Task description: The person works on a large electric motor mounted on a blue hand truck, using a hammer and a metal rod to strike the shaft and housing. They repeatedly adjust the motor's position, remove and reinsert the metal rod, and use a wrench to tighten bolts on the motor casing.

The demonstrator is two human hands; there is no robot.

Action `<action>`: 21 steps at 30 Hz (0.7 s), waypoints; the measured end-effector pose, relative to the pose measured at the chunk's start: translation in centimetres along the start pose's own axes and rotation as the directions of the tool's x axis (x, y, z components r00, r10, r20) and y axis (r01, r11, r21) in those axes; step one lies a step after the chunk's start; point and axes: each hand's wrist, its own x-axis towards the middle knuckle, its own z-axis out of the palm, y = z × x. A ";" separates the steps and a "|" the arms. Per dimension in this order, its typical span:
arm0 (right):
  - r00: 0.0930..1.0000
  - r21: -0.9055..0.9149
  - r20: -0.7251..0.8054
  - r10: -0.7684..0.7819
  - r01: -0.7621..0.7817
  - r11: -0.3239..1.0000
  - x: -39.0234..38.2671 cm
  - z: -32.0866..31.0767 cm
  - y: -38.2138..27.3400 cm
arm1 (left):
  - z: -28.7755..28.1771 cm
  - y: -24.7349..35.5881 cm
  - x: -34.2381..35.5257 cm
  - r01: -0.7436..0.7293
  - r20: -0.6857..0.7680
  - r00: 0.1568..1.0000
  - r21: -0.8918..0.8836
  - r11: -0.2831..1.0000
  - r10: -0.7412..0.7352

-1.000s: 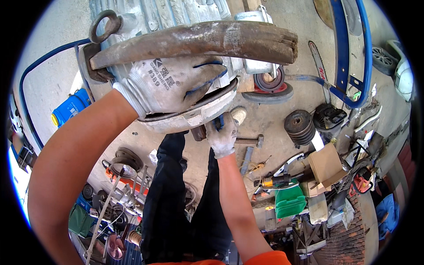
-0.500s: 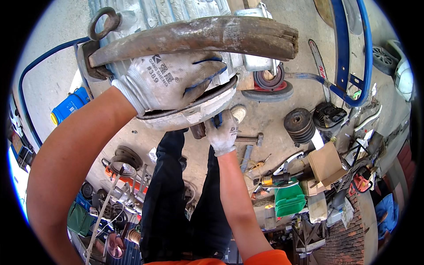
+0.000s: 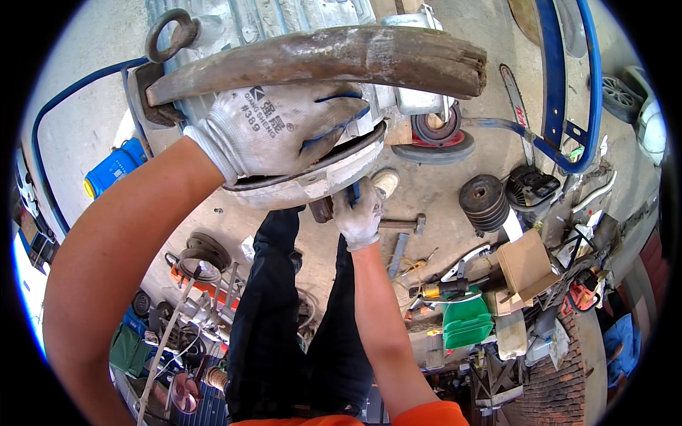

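Observation:
My left hand point(image 3: 277, 128), in a white work glove with blue palm coating, lies over the round end of a large ribbed grey metal machine point(image 3: 284, 14). Its fingers are stretched out, with the thumb apart, just under a curved, worn wooden bar point(image 3: 320, 62). Below that hand, a pale round rim point(image 3: 312, 181) with a dark gap along its upper edge faces me. My right hand point(image 3: 360, 213), gloved alike, is closed just under the rim. A dark brown block point(image 3: 321, 209) sits beside its fingers. What that hand grips is hidden.
On the concrete floor to the right lie a hammer point(image 3: 420, 224), a stacked black pulley point(image 3: 484, 204), a chainsaw point(image 3: 529, 186) and a green plastic bin point(image 3: 466, 321). A blue metal frame point(image 3: 553, 78) stands at the upper right. A blue jug point(image 3: 117, 167) is at left.
The whole view has shifted very slightly to the right. Both hands keep the same places against the machine.

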 end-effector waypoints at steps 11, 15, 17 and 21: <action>0.997 0.041 0.022 0.077 -0.078 0.996 0.1 0.0 -0.8 | 0.1 0.0 -0.1 0.003 0.005 1.000 0.002 1.000 -0.003; 0.999 0.045 0.052 -0.009 0.007 0.999 -0.9 -0.4 1.1 | 0.1 0.1 0.2 0.016 0.001 1.000 -0.033 0.999 -0.016; 0.994 0.076 0.083 0.077 -0.084 0.994 -1.3 -0.7 0.4 | -0.1 0.2 0.3 0.032 0.035 0.999 -0.045 0.998 -0.031; 0.991 0.136 0.069 0.111 -0.120 0.983 -2.0 0.4 2.0 | 0.2 0.2 0.0 -0.019 -0.074 0.997 0.080 0.997 0.025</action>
